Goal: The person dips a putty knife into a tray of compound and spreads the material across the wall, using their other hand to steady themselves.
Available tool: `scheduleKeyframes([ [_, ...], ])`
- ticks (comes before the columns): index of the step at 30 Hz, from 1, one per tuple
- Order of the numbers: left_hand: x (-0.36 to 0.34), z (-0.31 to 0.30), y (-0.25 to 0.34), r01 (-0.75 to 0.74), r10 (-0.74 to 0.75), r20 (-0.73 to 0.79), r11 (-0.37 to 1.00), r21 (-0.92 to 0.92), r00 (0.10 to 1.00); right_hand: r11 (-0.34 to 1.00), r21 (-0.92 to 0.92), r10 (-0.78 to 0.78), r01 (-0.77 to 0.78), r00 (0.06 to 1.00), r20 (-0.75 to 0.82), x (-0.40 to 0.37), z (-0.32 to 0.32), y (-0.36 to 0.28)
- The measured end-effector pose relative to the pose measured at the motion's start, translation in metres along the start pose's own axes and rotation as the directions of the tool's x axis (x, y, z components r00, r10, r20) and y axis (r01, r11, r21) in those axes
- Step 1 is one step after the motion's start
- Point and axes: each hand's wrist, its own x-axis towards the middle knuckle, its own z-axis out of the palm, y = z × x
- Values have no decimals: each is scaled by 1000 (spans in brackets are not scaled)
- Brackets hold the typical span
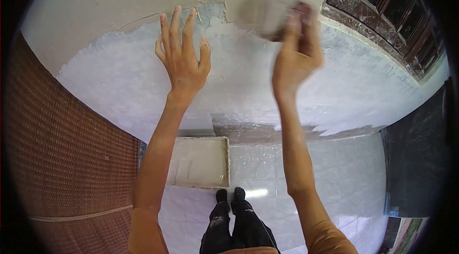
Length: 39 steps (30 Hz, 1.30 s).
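My left hand (pixel 181 53) is raised in front of the wall (pixel 239 86), its fingers spread apart and holding nothing. Its fingertips overlap the line where smooth white filler meets the beige paint. My right hand (pixel 299 58) is closed around the dark reddish handle of a plastering trowel (pixel 265 11). The trowel's wide, pale, flat blade is smeared by motion and lies over the beige upper wall. Between the two hands is a grey patch (pixel 210 13) of rough, peeled surface.
A shallow tray (pixel 228 158) with dried filler on its rim lies on the tiled floor (pixel 258 163), left of my feet. A woven brown panel (pixel 76 144) stands on the left. A dark window frame (pixel 368 15) is at upper right, and a black panel (pixel 416 153) at right.
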Motion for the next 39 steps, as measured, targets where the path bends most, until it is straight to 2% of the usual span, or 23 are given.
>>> scheduleKeyframes([
  [1, 0, 0, 0, 3, -3, 2, 1000, 4, 1000, 1000, 0, -24, 24, 994, 111, -10, 13, 2],
  [2, -1, 1, 1, -1, 1, 7, 1000, 3, 1000, 992, 40, 109, -120, 974, 201, -19, 19, -1],
  [3, -2, 1, 1, 16, -16, 3, 1000, -2, 1000, 996, -67, -46, 58, 985, 165, -21, 21, 13],
  [5, 0, -2, -3, 24, -24, -5, 1000, -1, 1000, 969, -203, -141, 139, 990, 0, -9, 3, 32],
  [6, 0, -4, -4, 14, -14, -1, 1000, 6, 1000, 986, -168, 1, -13, 998, -67, -3, -11, 13],
  [7, -2, -5, -5, 6, -6, 5, 1000, 9, 1000, 997, 27, 81, -77, 981, -175, 2, -19, 8],
  [9, -1, -5, -6, 13, -13, -4, 1000, 0, 1000, 998, -17, 51, -57, 972, -231, 4, -24, -6],
  [12, -3, -3, -4, 29, -29, -2, 1000, -6, 1000, 992, -123, 33, -15, 988, 148, -28, -1, 7],
  [13, -4, -2, -3, 40, -40, 2, 999, -8, 999, 998, 4, -67, 67, 987, 145, -37, 12, 22],
  [15, -5, -2, -2, 31, -31, 4, 999, -12, 999, 982, -180, -26, 47, 993, 119, -33, -3, 37],
  [17, -5, -4, -5, 40, -40, -4, 999, -10, 999, 973, -228, 15, -31, 997, -71, -13, -30, 27],
  [19, -5, -5, -7, 25, -24, 15, 1000, -4, 1000, 990, -12, 134, -139, 972, -194, -4, -40, 2],
  [21, -5, -3, -7, 26, -26, 14, 1000, -4, 1000, 997, -74, 24, -36, 987, -162, -12, -27, 10],
  [23, -5, -1, -6, 20, -19, 21, 1000, -3, 1000, 1000, 3, 11, -11, 996, 85, -33, 3, 13],
  [25, -5, 1, -5, 54, -54, 12, 998, -13, 998, 999, -51, 6, 2, 987, 160, -45, 16, 26],
  [27, -6, 0, -7, 41, -41, 8, 999, -13, 999, 980, -196, -40, 41, 999, 10, -26, -1, 31],
  [29, -7, -1, -10, 40, -40, 4, 999, -20, 999, 984, 30, 178, -176, 971, -162, -12, -22, 12],
  [30, -7, -2, -11, 34, -34, 10, 999, -13, 999, 976, 97, 210, -195, 959, -188, -10, -23, -2],
  [31, -7, -2, -12, 28, -28, 18, 1000, -5, 999, 976, 96, 211, -196, 961, -180, -11, -16, -3],
  [34, -5, 1, -12, 34, -34, 15, 999, 6, 999, 998, -52, -11, 18, 992, 126, -25, 23, 5],
  [35, -5, 2, -12, 35, -36, 23, 999, 8, 999, 996, -22, 84, -81, 981, 174, -25, 29, 2],
  [37, -3, 2, -11, 52, -52, -14, 999, -15, 999, 988, -138, 72, -65, 996, 49, -9, 21, 6],
  [39, -3, 0, -13, 41, -41, -10, 999, -7, 999, 999, 30, 37, -34, 990, -137, 5, 6, 2],
])
